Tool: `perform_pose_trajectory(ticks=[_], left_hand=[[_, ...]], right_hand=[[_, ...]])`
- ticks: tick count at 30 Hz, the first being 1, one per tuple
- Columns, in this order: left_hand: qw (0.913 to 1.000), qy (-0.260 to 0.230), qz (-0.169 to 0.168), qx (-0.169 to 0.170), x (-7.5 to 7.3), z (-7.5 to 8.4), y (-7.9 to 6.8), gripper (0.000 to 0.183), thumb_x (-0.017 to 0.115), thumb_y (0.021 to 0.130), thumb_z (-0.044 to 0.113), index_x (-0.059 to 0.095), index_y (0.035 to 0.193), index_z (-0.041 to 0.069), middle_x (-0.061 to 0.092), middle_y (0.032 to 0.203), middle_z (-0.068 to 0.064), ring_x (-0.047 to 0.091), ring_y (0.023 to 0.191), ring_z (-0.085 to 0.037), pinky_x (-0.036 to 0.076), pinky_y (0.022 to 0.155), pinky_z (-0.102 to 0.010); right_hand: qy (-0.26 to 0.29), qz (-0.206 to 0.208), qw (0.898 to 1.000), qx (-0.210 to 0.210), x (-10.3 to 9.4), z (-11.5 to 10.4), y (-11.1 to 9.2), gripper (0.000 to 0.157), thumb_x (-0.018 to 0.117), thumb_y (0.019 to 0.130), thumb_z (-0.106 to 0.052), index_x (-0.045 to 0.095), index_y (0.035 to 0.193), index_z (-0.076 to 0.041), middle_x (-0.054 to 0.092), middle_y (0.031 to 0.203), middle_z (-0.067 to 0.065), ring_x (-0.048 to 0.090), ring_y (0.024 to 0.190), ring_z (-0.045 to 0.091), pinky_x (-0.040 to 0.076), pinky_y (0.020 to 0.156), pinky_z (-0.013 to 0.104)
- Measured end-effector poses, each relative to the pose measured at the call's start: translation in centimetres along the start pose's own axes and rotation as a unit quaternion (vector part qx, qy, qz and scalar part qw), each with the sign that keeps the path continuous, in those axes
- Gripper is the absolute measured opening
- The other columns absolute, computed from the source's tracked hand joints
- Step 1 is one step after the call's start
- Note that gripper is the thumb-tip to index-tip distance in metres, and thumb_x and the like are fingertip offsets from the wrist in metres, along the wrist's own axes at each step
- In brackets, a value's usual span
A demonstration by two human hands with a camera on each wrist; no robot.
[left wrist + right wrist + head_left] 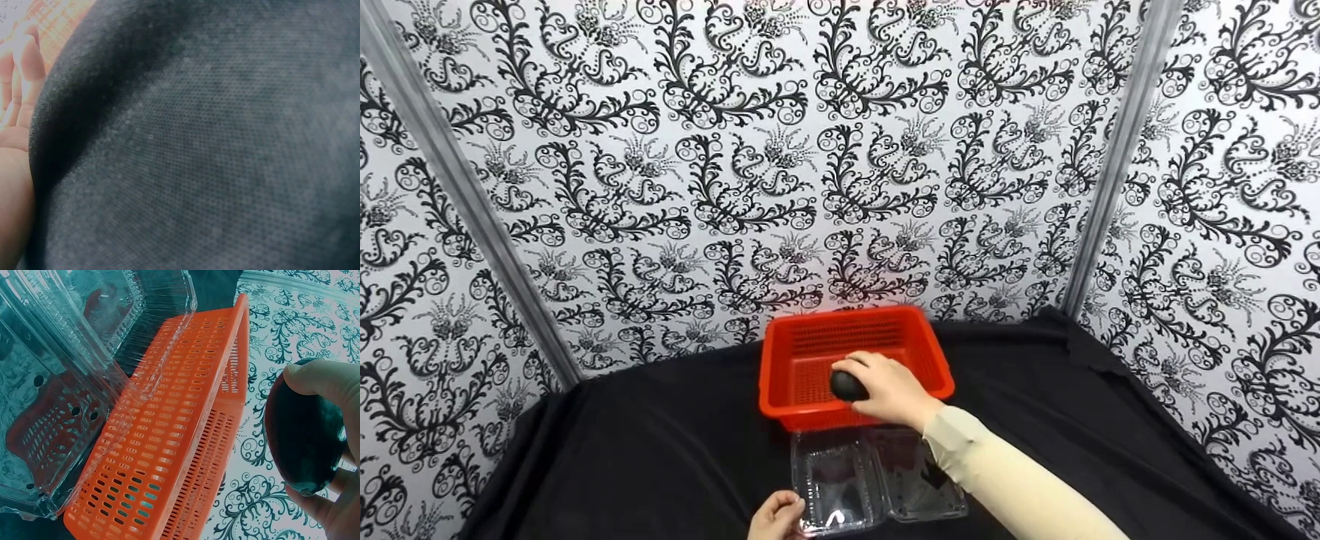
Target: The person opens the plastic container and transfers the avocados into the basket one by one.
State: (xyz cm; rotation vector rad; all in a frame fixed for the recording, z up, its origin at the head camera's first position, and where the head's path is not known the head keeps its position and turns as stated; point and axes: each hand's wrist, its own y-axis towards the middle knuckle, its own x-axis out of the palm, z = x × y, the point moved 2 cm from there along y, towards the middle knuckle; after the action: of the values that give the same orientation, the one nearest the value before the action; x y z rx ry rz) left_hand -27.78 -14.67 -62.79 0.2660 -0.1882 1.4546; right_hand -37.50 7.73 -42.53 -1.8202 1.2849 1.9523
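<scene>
My right hand (889, 386) grips a dark, smooth, egg-shaped avocado (847, 385) above the near side of a red plastic basket (780, 411). In the right wrist view, the thumb and fingers wrap round the avocado (306, 433), which is held clear of the basket's rim. An opened clear plastic clamshell container (840, 480) lies in front of the basket. My left hand (777, 516) pinches the container's near left edge. Dark fabric (197, 140) fills most of the left wrist view, hiding the container there; only some fingers (25, 62) show at its left.
Black cloth (660, 450) covers the table under the basket and container. Behind stands a patterned white-and-black wall panel (810, 150), with grey posts (1117, 150) at its corners. The container's other half (926, 495) reaches under the right forearm in the head view.
</scene>
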Motion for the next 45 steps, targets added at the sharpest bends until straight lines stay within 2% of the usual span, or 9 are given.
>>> perform_pose_trajectory(ticks=[3, 9, 12, 23, 29, 45], left_hand=[[1.0, 0.005, -0.003, 0.007, 0.0, 0.0, 0.0, 0.016, 0.068, 0.086, 0.019, 0.056, 0.089, 0.008, 0.06, 0.07, 0.001, 0.062, 0.057, -0.011, 0.055, 0.051, -0.025], [0.9984, 0.005, 0.031, -0.047, 0.2, 0.3, -0.2, 0.008, 0.063, 0.088, 0.01, 0.055, 0.088, 0.009, 0.058, 0.069, -0.001, 0.062, 0.056, -0.012, 0.055, 0.053, -0.026], [0.9977, 0.009, 0.037, -0.056, 0.1, 0.3, -0.2, 0.008, 0.062, 0.089, 0.01, 0.055, 0.087, 0.01, 0.057, 0.068, 0.0, 0.061, 0.055, -0.012, 0.055, 0.053, -0.025], [0.9985, 0.009, 0.036, -0.04, 0.2, 0.5, -0.4, 0.007, 0.06, 0.089, 0.006, 0.054, 0.09, 0.004, 0.053, 0.067, 0.001, 0.057, 0.053, -0.009, 0.054, 0.051, -0.025], [0.9988, 0.006, 0.032, -0.038, 0.3, 0.7, -0.5, 0.006, 0.06, 0.09, 0.008, 0.054, 0.09, 0.006, 0.055, 0.068, 0.001, 0.059, 0.054, -0.01, 0.054, 0.051, -0.024], [0.9985, 0.018, 0.024, -0.045, 0.2, 0.7, -0.2, 0.009, 0.062, 0.088, 0.011, 0.054, 0.09, 0.008, 0.055, 0.067, 0.002, 0.058, 0.053, -0.009, 0.053, 0.05, -0.023]], right_hand=[[0.003, -0.006, 1.0, 0.009, -0.2, 0.0, 0.2, 0.065, 0.08, 0.071, -0.022, 0.057, 0.132, -0.02, 0.057, 0.128, 0.004, 0.057, 0.111, 0.026, 0.048, 0.093, 0.044], [0.005, -0.017, 1.0, 0.023, -0.5, -0.1, 0.6, 0.065, 0.081, 0.072, -0.022, 0.056, 0.132, -0.022, 0.055, 0.13, 0.005, 0.055, 0.113, 0.027, 0.046, 0.096, 0.046], [0.002, -0.019, 1.0, 0.025, -0.5, 0.0, 0.7, 0.065, 0.08, 0.072, -0.023, 0.056, 0.133, -0.022, 0.055, 0.131, 0.006, 0.055, 0.113, 0.027, 0.046, 0.095, 0.046], [0.008, -0.017, 0.999, 0.045, -0.3, 1.1, 0.7, 0.064, 0.08, 0.071, -0.022, 0.057, 0.131, -0.022, 0.056, 0.128, 0.005, 0.055, 0.113, 0.027, 0.047, 0.092, 0.049], [0.008, -0.028, 0.998, 0.063, -0.2, 1.4, 1.0, 0.066, 0.08, 0.072, -0.025, 0.055, 0.133, -0.024, 0.055, 0.13, 0.003, 0.054, 0.115, 0.026, 0.046, 0.095, 0.047], [0.025, -0.036, 0.996, 0.08, 0.1, 2.1, 1.8, 0.066, 0.081, 0.073, -0.021, 0.055, 0.134, -0.021, 0.056, 0.129, 0.004, 0.055, 0.113, 0.027, 0.046, 0.094, 0.048]])
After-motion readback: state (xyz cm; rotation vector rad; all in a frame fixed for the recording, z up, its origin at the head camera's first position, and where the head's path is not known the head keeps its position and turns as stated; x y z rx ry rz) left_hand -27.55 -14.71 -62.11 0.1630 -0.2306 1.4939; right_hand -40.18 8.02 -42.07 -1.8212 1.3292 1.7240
